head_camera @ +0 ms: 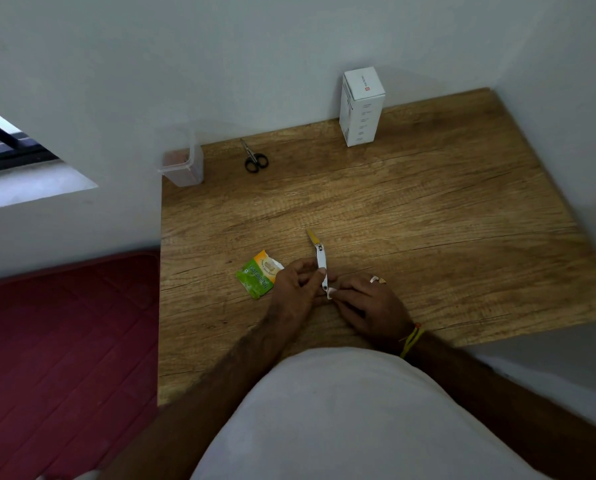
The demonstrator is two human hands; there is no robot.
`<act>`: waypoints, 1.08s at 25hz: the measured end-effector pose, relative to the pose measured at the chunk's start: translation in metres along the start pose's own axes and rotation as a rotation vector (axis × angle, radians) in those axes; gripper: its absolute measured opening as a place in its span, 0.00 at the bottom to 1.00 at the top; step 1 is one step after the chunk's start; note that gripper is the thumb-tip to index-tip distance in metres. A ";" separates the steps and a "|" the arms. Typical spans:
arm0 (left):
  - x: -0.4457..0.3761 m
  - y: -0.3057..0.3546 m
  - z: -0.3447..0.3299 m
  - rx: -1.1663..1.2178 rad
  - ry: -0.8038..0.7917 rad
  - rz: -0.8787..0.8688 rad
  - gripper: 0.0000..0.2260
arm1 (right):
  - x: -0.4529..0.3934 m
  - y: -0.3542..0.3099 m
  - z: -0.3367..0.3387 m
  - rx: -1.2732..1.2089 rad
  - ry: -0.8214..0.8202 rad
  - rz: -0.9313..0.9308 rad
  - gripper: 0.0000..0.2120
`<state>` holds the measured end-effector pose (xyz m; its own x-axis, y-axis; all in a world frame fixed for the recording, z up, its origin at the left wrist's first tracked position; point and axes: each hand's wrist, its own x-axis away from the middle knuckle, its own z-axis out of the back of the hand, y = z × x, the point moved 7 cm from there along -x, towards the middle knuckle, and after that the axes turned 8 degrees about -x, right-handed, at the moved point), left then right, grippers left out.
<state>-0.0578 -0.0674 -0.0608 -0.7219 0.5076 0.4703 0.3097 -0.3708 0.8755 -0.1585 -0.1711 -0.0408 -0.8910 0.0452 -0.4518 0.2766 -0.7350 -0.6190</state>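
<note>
While knife (321,259) is gripped mid-handle by left hand (294,287), near end is pinched by right hand (372,303); blade pointed away, sachet (256,277) beside left hand.

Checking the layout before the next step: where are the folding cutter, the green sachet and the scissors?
folding cutter (321,263): head view, white handle.
green sachet (256,277): head view, printed face.
scissors (252,155): head view, near pivot.

One head-worn wide-angle view, looking steeply down and forward across the wooden desk (428,220) toward the wall (255,64). Close in: left hand (294,284) and right hand (369,303) just below centre, white shirt (341,427) filling the bottom.
</note>
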 end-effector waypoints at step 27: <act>0.008 0.002 -0.004 0.047 0.020 0.001 0.08 | 0.016 -0.006 0.000 0.137 -0.052 0.069 0.08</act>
<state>-0.0650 -0.0671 -0.0555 -0.7340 0.4913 0.4689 0.3383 -0.3343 0.8797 -0.1744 -0.1660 -0.0442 -0.8900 -0.0413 -0.4541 0.2893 -0.8209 -0.4924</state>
